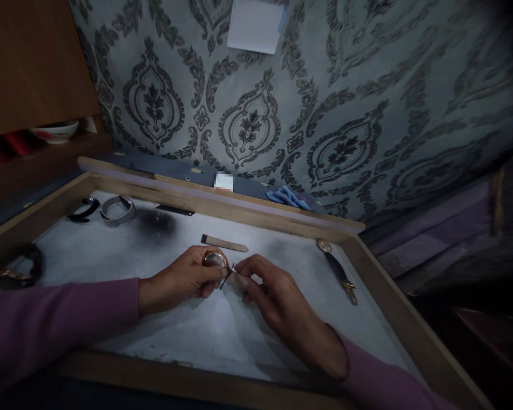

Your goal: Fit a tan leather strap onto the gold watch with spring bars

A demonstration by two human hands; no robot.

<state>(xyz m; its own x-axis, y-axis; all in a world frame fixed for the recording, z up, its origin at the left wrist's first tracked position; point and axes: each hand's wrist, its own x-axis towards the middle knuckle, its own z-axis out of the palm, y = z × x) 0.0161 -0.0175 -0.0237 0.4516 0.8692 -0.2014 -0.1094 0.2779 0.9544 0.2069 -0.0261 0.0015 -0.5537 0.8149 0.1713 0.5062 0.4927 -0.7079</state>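
Observation:
Near the middle of a wood-framed white tray (256, 364), my left hand (188, 277) is closed round a round watch case (215, 259) with a pale face and a copper-coloured rim. Its fingers pinch the case at its lower right side. Just to the right, my right hand (273, 287) pinches a thin pointed item (235, 271) against the case's edge; too little of it shows to name it. A small dark bar (226, 279) sticks out between the two hands. Behind them a beige strap piece (224, 244) with a dark end lies on the white surface.
Watches lie at the tray's left: a black one (84, 209), a grey-strapped one (117, 210) and a dark one (17, 267). Another black-strapped watch (337, 269) is at the right. A flat black piece (175, 209) lies near the back rim; a blue cloth (288, 197) sits behind it.

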